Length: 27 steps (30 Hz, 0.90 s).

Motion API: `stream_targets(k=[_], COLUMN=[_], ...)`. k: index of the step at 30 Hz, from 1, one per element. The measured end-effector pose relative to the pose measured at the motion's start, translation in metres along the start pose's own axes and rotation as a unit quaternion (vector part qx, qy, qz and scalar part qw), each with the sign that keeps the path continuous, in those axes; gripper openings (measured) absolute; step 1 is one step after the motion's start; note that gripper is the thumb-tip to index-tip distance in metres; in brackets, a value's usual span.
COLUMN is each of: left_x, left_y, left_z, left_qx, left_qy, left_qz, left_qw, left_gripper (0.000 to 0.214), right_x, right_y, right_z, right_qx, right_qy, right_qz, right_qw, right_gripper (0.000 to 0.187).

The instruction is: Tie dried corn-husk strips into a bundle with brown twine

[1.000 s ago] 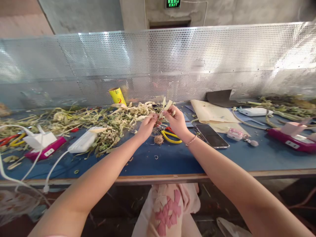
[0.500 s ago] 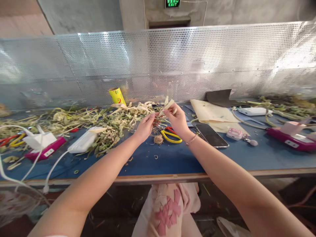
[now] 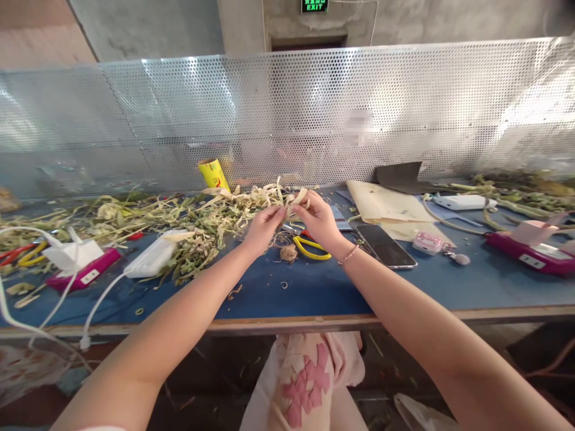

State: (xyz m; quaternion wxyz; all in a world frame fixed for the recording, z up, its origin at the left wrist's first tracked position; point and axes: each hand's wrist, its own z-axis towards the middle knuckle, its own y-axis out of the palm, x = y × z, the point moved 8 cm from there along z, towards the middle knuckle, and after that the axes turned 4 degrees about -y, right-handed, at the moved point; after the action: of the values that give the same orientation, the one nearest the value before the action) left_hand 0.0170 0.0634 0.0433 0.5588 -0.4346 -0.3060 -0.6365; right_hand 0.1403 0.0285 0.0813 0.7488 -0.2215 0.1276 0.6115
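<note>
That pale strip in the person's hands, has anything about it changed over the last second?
The pale strip stood up straight between the fingertips before; now it is bent over into a curl. The left hand and right hand have drawn closer together, both still pinching it. The yellow-handled scissors, the phone and the heap of husks lie as they did.

Both bare forearms enter from the lower corners of the frame and converge at centre. Left hand [image 3: 263, 226] and right hand [image 3: 320, 218] are raised just beside each other, fingertips pinched closed and facing one another. The right wrist bears a thin bracelet [image 3: 348, 255].
</note>
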Motion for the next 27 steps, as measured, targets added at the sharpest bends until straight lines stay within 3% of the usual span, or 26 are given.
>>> stream_targets(k=[6,12,19,27], left_x=[-0.001,-0.007,0.000,0.000], left_y=[-0.001,-0.010,-0.004,0.004], left_z=[0.000,0.003,-0.002,-0.002], left_qx=[0.024,0.060,0.028,-0.053], left_qy=[-0.021,-0.037,-0.101,-0.103], left_qz=[-0.005,-0.061,-0.130,-0.056], left_qw=[0.999,0.996,0.986,0.992], left_gripper=[0.028,0.026,0.025,0.025], right_x=[0.010,0.020,0.017,0.017], right_y=[-0.009,-0.011,-0.017,-0.021], right_z=[0.000,-0.002,0.001,0.003], right_qx=[0.050,0.056,0.072,0.075], right_qy=[0.059,0.079,0.063,0.055], right_qz=[0.029,0.018,0.011,0.006], right_qw=[0.997,0.995,0.995,0.996], right_gripper=[0.020,0.016,0.019,0.017])
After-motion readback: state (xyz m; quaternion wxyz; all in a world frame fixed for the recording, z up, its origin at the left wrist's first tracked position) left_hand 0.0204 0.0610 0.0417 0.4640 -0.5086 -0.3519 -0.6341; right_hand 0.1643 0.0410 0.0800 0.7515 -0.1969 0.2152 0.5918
